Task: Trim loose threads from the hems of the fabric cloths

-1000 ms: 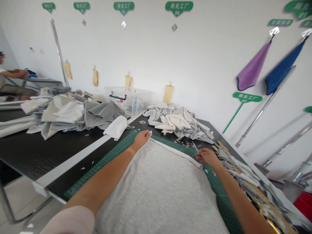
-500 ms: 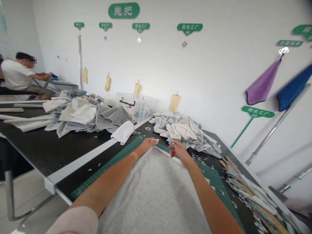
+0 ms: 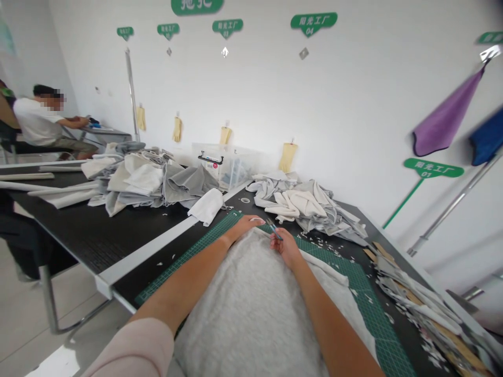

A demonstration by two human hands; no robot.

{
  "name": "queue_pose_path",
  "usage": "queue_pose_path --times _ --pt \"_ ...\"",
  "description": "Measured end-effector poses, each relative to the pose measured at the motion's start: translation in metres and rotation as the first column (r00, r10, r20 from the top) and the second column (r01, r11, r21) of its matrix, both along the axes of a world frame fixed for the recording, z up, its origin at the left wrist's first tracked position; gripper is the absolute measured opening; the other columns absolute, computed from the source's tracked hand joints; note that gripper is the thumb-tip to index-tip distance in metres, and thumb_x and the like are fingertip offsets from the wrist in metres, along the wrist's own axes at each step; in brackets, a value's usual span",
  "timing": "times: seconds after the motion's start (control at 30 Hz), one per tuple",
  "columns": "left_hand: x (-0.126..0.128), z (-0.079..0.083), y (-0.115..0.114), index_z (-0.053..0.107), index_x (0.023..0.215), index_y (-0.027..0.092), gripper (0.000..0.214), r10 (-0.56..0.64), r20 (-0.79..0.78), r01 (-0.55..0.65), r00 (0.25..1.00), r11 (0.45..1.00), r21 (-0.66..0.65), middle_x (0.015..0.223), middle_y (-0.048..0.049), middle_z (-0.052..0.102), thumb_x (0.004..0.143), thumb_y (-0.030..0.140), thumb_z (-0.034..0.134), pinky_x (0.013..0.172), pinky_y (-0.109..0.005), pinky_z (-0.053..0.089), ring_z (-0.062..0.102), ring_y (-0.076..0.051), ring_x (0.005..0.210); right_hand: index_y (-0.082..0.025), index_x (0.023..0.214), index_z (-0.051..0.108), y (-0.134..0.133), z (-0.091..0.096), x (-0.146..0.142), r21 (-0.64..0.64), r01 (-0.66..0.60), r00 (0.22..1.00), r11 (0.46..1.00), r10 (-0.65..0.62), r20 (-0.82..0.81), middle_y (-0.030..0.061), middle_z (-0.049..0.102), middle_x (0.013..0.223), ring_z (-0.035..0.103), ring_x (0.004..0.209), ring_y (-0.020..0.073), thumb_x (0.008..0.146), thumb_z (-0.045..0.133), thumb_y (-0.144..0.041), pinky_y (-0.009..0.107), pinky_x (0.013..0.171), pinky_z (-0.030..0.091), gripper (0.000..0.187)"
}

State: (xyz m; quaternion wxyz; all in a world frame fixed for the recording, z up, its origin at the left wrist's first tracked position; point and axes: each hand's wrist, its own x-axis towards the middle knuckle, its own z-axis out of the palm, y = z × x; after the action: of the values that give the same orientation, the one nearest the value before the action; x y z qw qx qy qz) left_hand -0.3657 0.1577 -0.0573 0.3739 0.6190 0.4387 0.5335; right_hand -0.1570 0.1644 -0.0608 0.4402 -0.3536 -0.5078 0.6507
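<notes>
A large piece of light grey fabric (image 3: 259,293) stretches from the near edge of the view up to both hands, over a green cutting mat (image 3: 357,277). At its far end my left hand (image 3: 248,223) is closed on the fabric's edge, a bit of white cloth showing at the fingertips. My right hand (image 3: 286,246) grips a small pair of scissors (image 3: 274,229) with blue handles. Their blades point toward the left hand's fingertips, close to the fabric edge. Whether the blades touch the cloth cannot be made out.
A pile of grey and white cloths (image 3: 137,180) lies left, another cloth heap (image 3: 306,201) beyond my hands. A clear plastic box (image 3: 231,162) stands at the back. Fabric strips (image 3: 420,303) and white scraps lie right. A person (image 3: 43,118) sits far left.
My right hand has brought the scissors left and closer to my left hand. More of the fabric's right edge now shows on the mat. The camera view has shifted slightly.
</notes>
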Motion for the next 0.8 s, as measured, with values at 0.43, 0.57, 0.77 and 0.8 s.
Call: queue_pose_path --times 0.43,0.57,0.77,0.8 --pt "0.011 0.006 -0.006 0.074 0.091 0.013 0.038 0.057 -0.044 -0.058 0.997 0.997 -0.041 0.071 -0.0016 0.062 0.079 0.049 0.065 0.072 -0.028 0.038 0.053 -0.015 0.072 -0.025 0.102 0.049 -0.003 -0.005 -0.009 0.083 0.025 0.995 0.996 -0.032 0.089 -0.0050 0.064 0.070 0.055 0.043 0.0098 0.075 0.068 -0.044 0.018 0.036 0.041 0.038" --pt "0.010 0.007 -0.010 0.073 0.091 0.014 0.038 0.024 -0.081 -0.022 0.996 0.999 0.028 0.071 -0.0013 0.061 0.082 0.048 0.061 0.072 -0.027 0.037 0.053 -0.015 0.072 -0.025 0.108 0.052 -0.003 -0.008 -0.014 0.162 0.022 0.973 0.987 -0.059 0.223 -0.0062 0.062 0.069 0.054 0.042 0.0088 0.079 0.061 -0.043 0.016 0.034 0.035 0.035" --pt "0.013 0.004 -0.007 0.073 0.087 0.014 0.037 0.065 -0.118 -0.064 0.991 0.998 0.009 0.070 -0.0014 0.062 0.081 0.048 0.060 0.071 -0.027 0.038 0.053 -0.015 0.071 -0.022 0.091 0.058 -0.002 -0.011 -0.018 0.222 0.036 0.951 0.974 -0.102 0.292 -0.0077 0.045 0.054 0.039 0.035 0.0076 0.086 0.054 -0.055 0.018 0.030 0.020 0.033" --pt "0.014 0.004 -0.007 0.073 0.086 0.014 0.037 0.071 -0.112 -0.071 0.991 0.997 0.008 0.070 -0.0015 0.062 0.080 0.048 0.060 0.071 -0.027 0.039 0.053 -0.015 0.071 -0.022 0.091 0.059 -0.003 -0.011 -0.017 0.228 0.027 0.952 0.973 -0.094 0.291 -0.0069 0.045 0.055 0.039 0.037 0.0082 0.087 0.052 -0.058 0.019 0.031 0.021 0.037"
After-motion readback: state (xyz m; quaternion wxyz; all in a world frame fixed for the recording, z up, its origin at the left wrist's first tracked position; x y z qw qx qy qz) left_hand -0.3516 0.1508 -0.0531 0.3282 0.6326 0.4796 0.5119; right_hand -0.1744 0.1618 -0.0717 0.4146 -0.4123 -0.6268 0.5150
